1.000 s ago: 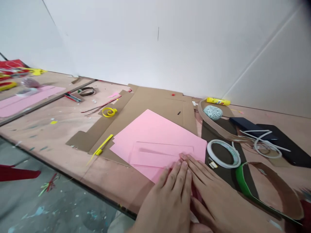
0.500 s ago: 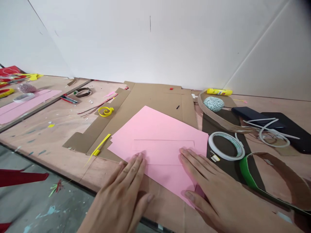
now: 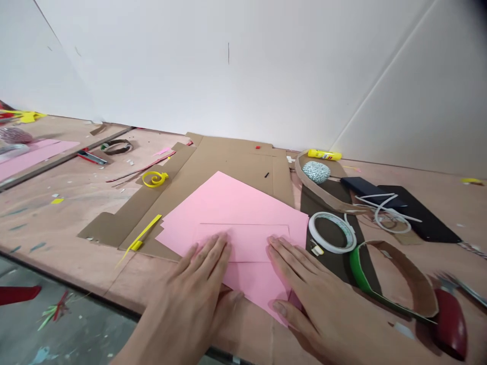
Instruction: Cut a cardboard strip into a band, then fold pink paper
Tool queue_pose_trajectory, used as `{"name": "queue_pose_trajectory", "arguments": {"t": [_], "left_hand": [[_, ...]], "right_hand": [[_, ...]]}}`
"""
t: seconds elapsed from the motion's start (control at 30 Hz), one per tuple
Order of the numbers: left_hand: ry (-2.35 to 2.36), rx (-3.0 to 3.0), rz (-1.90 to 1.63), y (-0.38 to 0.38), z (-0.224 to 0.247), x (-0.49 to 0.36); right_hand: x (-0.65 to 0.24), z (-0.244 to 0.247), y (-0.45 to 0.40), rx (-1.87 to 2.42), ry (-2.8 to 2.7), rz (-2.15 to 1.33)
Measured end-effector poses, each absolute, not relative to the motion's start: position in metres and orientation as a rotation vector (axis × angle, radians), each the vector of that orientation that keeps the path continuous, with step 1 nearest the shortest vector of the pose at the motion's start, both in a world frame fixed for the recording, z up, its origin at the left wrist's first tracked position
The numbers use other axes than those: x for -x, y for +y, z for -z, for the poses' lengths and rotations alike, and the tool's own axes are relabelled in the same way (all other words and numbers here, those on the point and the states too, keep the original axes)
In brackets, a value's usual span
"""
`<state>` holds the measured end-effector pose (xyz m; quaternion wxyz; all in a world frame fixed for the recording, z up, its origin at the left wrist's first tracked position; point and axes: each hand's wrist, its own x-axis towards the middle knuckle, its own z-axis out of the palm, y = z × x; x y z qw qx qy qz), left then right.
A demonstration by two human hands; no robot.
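Observation:
Pink paper sheets [image 3: 228, 203] lie partly stacked over a flattened brown cardboard [image 3: 213, 157], with a pink rectangular piece [image 3: 247, 242] on top near the front. My left hand [image 3: 205, 274] rests flat on the left part of that piece, its fingers stretched out. On the right part lies my right hand [image 3: 304, 284], fingers extended and thumb apart near the paper's front edge. Both palms face down and hold nothing. The paper under the fingers is hidden.
A roll of white tape [image 3: 314, 230], a green-and-brown cardboard band [image 3: 357, 266] and a red-handled tool [image 3: 451, 319] lie to the right. Behind are a glue stick [image 3: 324, 154], a string ball [image 3: 315, 172] and a black phone-like slab [image 3: 422, 213]. A cutter [image 3: 91, 158] lies left.
The view has shifted to the right, bringing the red-handled tool into sight. Both hands stay flat on the pink paper; the left hand's fingers sit slightly further up the rectangular piece.

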<state>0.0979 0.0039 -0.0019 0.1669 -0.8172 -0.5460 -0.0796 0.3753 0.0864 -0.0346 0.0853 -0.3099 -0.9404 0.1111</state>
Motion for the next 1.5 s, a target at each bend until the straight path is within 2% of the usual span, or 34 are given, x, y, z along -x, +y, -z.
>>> {"name": "queue_pose_trajectory", "arguments": {"t": [0.33, 0.63, 0.83, 1.2, 1.5], "left_hand": [[-1.697, 2.499, 0.352, 0.004, 0.006, -0.085], [-1.597, 2.457, 0.263, 0.015, 0.014, -0.074], [-1.599, 2.547, 0.3, 0.016, 0.009, -0.067], [-1.681, 2.521, 0.38, 0.028, -0.009, -0.075], [-1.551, 2.56, 0.517, -0.005, -0.011, -0.084]], "right_hand": [[-0.373, 0.019, 0.089, 0.998, -2.882, -0.361], [-0.378, 0.008, 0.094, 1.038, -2.918, -0.432], [-0.375, 0.004, 0.096, 1.074, -2.832, -0.307], [-0.345, -0.008, 0.11, 0.882, -2.731, -0.24], [-0.362, 0.0, 0.098, 0.697, -2.787, -0.14]]}}
